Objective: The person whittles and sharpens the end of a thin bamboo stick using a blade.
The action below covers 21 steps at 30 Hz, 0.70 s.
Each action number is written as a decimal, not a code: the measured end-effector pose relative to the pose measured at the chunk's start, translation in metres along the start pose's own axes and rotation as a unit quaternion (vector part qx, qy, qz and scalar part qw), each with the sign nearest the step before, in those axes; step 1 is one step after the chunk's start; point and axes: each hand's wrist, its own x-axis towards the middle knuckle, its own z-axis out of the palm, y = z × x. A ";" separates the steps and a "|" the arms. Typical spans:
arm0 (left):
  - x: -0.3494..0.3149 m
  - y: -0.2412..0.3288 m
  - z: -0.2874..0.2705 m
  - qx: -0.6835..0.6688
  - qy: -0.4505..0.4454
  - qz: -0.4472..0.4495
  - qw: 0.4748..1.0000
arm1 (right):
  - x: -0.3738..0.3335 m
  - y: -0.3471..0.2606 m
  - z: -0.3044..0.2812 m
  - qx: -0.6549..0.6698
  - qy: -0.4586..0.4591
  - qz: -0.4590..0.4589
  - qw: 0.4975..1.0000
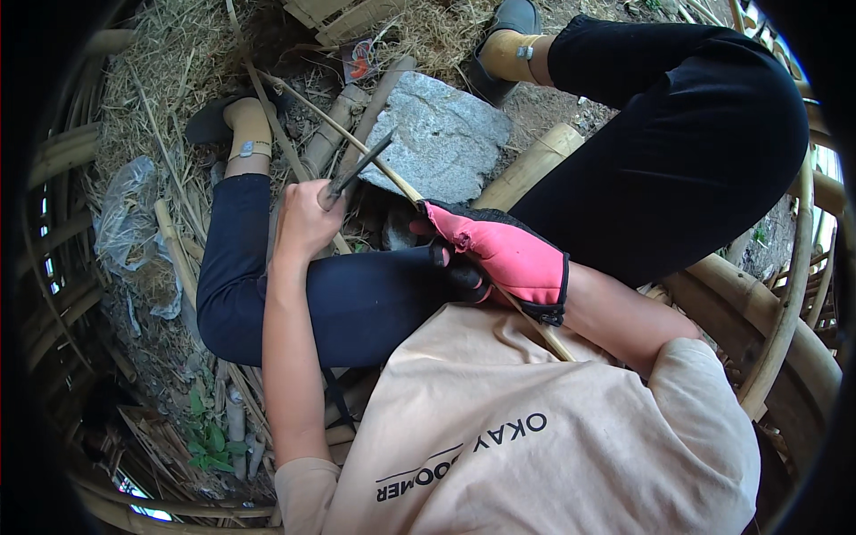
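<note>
My left hand (308,218) is bare and closed round a knife (361,167); most of its handle is hidden in the fist. Its narrow dark blade points up and to the right, crossing a thin bamboo strip (385,169). Whether the edge touches the strip I cannot tell. A pink and black glove covers my right hand (499,254), whose fingers are wrapped round that strip above my bent left leg. From the glove the strip runs up to the far left, and its near end comes out below, against my shirt.
Beyond my hands lies a flat grey stone block (437,134), with bamboo poles (530,165) beside it. Dry straw (169,80) covers the ground at the far left. A clear plastic bag (132,214) lies left of my leg. Bamboo rails (758,303) curve round the right side.
</note>
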 end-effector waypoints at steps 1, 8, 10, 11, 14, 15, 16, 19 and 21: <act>0.000 0.007 0.005 -0.038 -0.010 0.008 0.999 | 0.001 0.001 -0.001 0.013 0.001 0.002 1.000; -0.008 0.048 0.014 -0.092 -0.044 0.049 0.994 | 0.010 0.011 -0.011 -0.043 -0.009 -0.002 0.999; -0.010 0.045 0.012 -0.089 -0.033 0.071 0.993 | 0.006 0.007 -0.006 -0.008 -0.014 0.004 1.000; -0.011 0.042 0.011 -0.086 -0.021 0.093 0.992 | 0.005 0.006 -0.004 -0.008 -0.013 0.005 1.000; -0.010 0.027 0.010 -0.041 -0.016 0.068 0.997 | 0.005 0.006 -0.003 -0.005 0.001 0.005 1.000; -0.007 0.023 0.010 -0.043 -0.022 0.014 0.999 | 0.007 0.008 -0.006 -0.007 0.010 0.009 1.000; -0.003 0.016 0.007 -0.041 -0.019 0.013 0.999 | 0.009 0.008 -0.007 -0.009 0.017 0.012 1.000; 0.006 -0.010 -0.002 0.024 0.040 -0.031 0.998 | 0.008 0.006 -0.003 0.018 0.013 0.012 1.000; 0.003 -0.016 0.000 0.010 0.041 -0.024 0.999 | 0.006 0.005 -0.004 0.028 -0.007 0.011 1.000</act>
